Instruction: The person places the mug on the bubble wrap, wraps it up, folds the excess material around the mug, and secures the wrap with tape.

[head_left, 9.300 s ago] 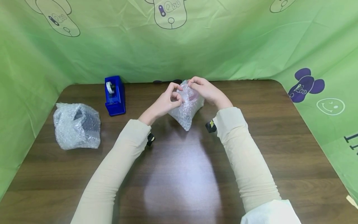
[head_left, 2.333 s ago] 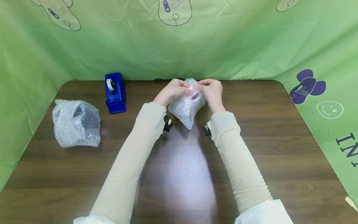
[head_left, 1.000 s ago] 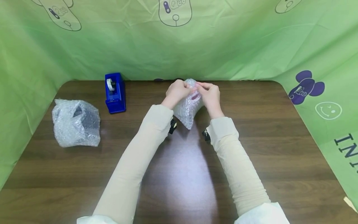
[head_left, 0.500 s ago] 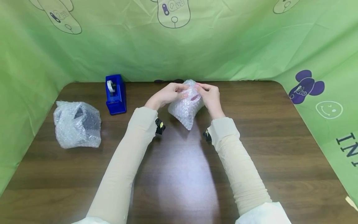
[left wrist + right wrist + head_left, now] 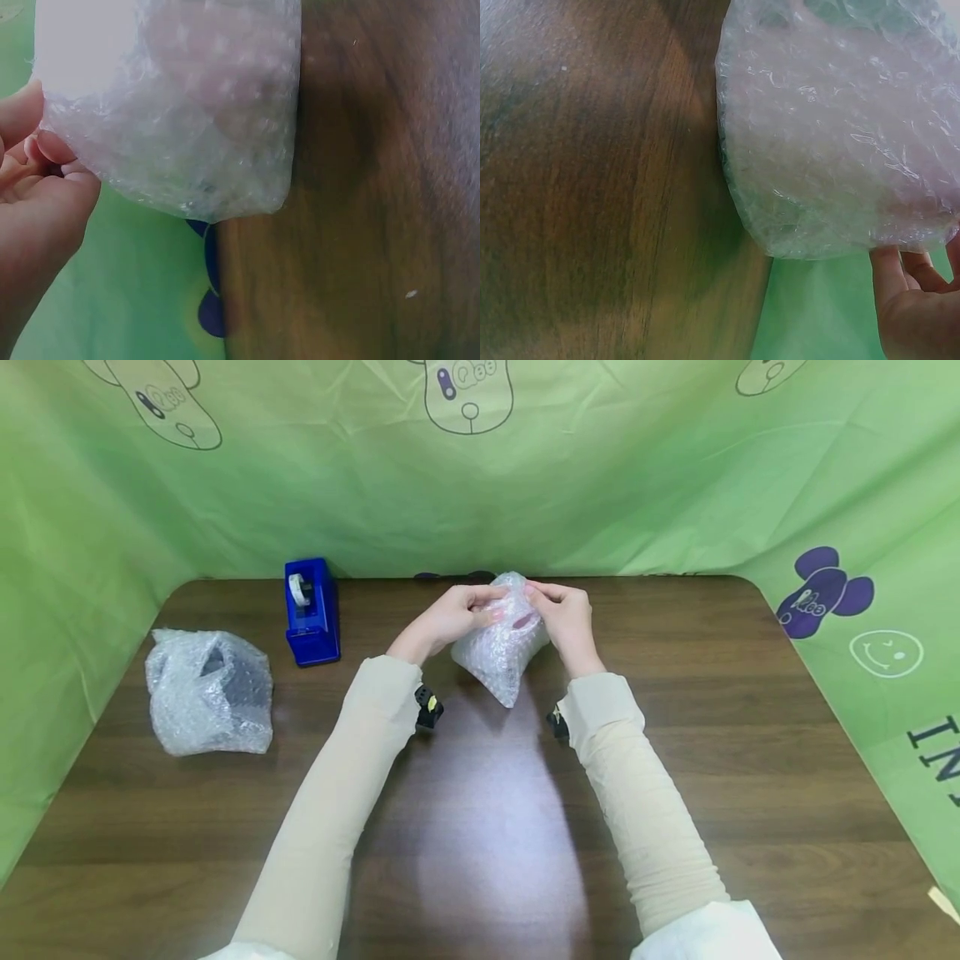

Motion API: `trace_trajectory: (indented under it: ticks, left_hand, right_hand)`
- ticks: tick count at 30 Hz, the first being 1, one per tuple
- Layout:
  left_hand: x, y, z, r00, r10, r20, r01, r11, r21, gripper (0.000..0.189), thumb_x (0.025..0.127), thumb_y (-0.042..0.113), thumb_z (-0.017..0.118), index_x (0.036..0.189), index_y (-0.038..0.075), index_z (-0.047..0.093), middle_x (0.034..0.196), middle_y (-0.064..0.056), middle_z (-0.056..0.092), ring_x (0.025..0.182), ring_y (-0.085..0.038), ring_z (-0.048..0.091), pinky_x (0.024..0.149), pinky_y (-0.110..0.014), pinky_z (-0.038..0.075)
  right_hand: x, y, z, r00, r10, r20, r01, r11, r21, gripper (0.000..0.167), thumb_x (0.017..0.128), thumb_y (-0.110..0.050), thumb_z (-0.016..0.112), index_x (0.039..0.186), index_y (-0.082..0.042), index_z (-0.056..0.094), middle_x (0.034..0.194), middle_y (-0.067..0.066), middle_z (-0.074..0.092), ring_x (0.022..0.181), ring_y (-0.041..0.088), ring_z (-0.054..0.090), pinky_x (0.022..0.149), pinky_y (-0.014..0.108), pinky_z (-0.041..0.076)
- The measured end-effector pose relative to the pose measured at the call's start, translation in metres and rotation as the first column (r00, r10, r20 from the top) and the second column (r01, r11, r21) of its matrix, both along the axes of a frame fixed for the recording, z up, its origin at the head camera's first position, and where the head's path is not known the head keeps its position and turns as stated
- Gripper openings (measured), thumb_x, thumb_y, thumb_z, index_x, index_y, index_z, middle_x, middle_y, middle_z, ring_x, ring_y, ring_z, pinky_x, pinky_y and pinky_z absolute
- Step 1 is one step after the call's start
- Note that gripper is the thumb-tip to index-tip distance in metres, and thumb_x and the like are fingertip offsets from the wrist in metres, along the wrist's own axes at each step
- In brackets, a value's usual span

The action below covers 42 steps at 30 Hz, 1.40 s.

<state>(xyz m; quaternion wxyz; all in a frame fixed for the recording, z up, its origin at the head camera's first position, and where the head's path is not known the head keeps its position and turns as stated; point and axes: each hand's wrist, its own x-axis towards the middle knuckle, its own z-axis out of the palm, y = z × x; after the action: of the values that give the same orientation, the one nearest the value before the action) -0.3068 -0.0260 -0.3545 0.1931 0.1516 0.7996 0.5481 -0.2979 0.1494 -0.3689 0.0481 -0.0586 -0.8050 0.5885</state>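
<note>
Near the table's back edge, a bubble wrap bag (image 5: 498, 652) stands with its bottom corner toward the person; something pinkish shows dimly through the film. My left hand (image 5: 442, 618) holds the bag's upper left side between thumb and fingers, also seen as the left hand (image 5: 45, 187) at the bag's edge in the left wrist view. At the upper right, my right hand (image 5: 566, 618) pinches the film near the top. The right wrist view has the right hand's fingers (image 5: 889, 274) against the bag's edge, partly hidden behind it.
On the left of the wooden table (image 5: 712, 760) lies a larger bubble wrap bundle (image 5: 206, 693). Behind it stands a blue tape dispenser (image 5: 311, 618) with a roll of tape. A green printed cloth (image 5: 637, 485) hangs close behind and beside the table.
Both hands have closed in on the bag's top since the earliest frame. Over the last second my left hand drew back leftward from beside the right hand, which stayed nearly still.
</note>
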Motion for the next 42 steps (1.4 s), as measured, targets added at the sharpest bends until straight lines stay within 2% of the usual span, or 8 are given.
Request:
trace_trajectory:
  ticks: [5, 9, 16, 21, 27, 34, 39, 42]
  left_hand:
    - [0.000, -0.005, -0.006, 0.999, -0.029, 0.028, 0.026, 0.995, 0.094, 0.049, 0.095, 0.000, 0.050, 0.144, 0.003, 0.040, 0.152, -0.012, 0.037, 0.133, -0.019, 0.040, 0.110, -0.032, 0.038]
    - [0.001, -0.009, -0.009, 0.997, -0.060, 0.053, 0.050, 0.985, 0.166, 0.052, 0.095, -0.006, 0.046, 0.145, 0.002, 0.036, 0.151, -0.010, 0.037, 0.115, -0.012, 0.041, 0.095, -0.021, 0.040]
    - [0.005, -0.014, -0.011, 0.996, -0.072, 0.048, 0.058, 0.969, 0.241, 0.054, 0.092, -0.012, 0.044, 0.145, 0.000, 0.036, 0.104, 0.002, 0.043, 0.087, -0.009, 0.032, 0.073, -0.016, 0.034]
    - [0.009, -0.014, -0.017, 0.997, 0.070, -0.035, -0.063, 0.981, 0.182, 0.051, 0.089, -0.008, 0.055, 0.139, 0.002, 0.047, 0.117, -0.005, 0.056, 0.088, -0.006, 0.041, 0.074, -0.014, 0.039]
    - [0.019, -0.009, -0.021, 0.956, 0.281, -0.085, -0.272, 0.957, 0.104, 0.047, 0.087, 0.002, 0.066, 0.132, 0.007, 0.053, 0.132, -0.014, 0.055, 0.102, -0.018, 0.048, 0.088, -0.026, 0.044]
    - [0.034, -0.002, -0.031, 0.938, 0.341, -0.058, -0.326, 0.929, 0.175, 0.041, 0.094, 0.012, 0.059, 0.134, 0.006, 0.051, 0.138, -0.014, 0.052, 0.124, -0.030, 0.050, 0.106, -0.040, 0.043]
    - [0.045, 0.006, -0.037, 0.918, 0.397, -0.016, -0.375, 0.879, 0.293, 0.041, 0.098, 0.011, 0.051, 0.138, 0.006, 0.049, 0.144, -0.013, 0.048, 0.130, -0.026, 0.048, 0.109, -0.037, 0.041]
    - [0.047, 0.007, -0.040, 0.913, 0.408, -0.027, -0.383, 0.877, 0.292, 0.041, 0.099, 0.012, 0.048, 0.140, 0.008, 0.047, 0.148, -0.011, 0.044, 0.135, -0.023, 0.042, 0.113, -0.034, 0.037]
  right_hand:
    - [0.000, 0.000, -0.001, 1.000, 0.004, -0.007, -0.004, 1.000, -0.012, 0.029, 0.091, -0.022, 0.065, 0.115, -0.005, 0.069, 0.123, 0.013, 0.065, 0.114, 0.019, 0.061, 0.096, 0.029, 0.049]
    - [0.001, 0.000, -0.002, 1.000, 0.008, -0.019, -0.009, 1.000, -0.021, 0.030, 0.091, -0.022, 0.065, 0.115, -0.005, 0.069, 0.122, 0.012, 0.066, 0.113, 0.017, 0.061, 0.092, 0.025, 0.050]
    - [0.001, 0.001, -0.003, 1.000, 0.009, -0.024, -0.010, 1.000, -0.021, 0.029, 0.091, -0.022, 0.064, 0.115, -0.006, 0.069, 0.122, 0.011, 0.066, 0.111, 0.016, 0.061, 0.089, 0.022, 0.050]
    - [0.000, 0.000, -0.004, 1.000, 0.004, -0.011, -0.004, 1.000, -0.022, 0.029, 0.093, -0.023, 0.062, 0.117, -0.008, 0.068, 0.125, 0.011, 0.065, 0.116, 0.016, 0.059, 0.096, 0.027, 0.049]
    - [0.000, -0.001, -0.006, 1.000, 0.007, -0.003, -0.007, 1.000, 0.000, 0.030, 0.095, -0.024, 0.059, 0.122, -0.012, 0.066, 0.128, 0.010, 0.063, 0.120, 0.016, 0.057, 0.102, 0.029, 0.045]
    - [0.002, -0.004, -0.008, 0.998, 0.058, -0.021, -0.060, 0.995, -0.082, 0.034, 0.099, -0.018, 0.050, 0.130, -0.007, 0.059, 0.136, 0.010, 0.057, 0.123, 0.016, 0.053, 0.106, 0.030, 0.043]
    - [0.002, -0.006, -0.009, 0.997, 0.072, -0.003, -0.072, 0.989, -0.128, 0.036, 0.101, -0.019, 0.046, 0.134, -0.007, 0.055, 0.141, 0.008, 0.052, 0.134, 0.016, 0.046, 0.113, 0.027, 0.036]
    - [0.002, -0.006, -0.009, 0.997, 0.077, 0.003, -0.077, 0.990, -0.116, 0.037, 0.102, -0.020, 0.044, 0.135, -0.007, 0.053, 0.143, 0.007, 0.051, 0.136, 0.015, 0.043, 0.114, 0.026, 0.033]
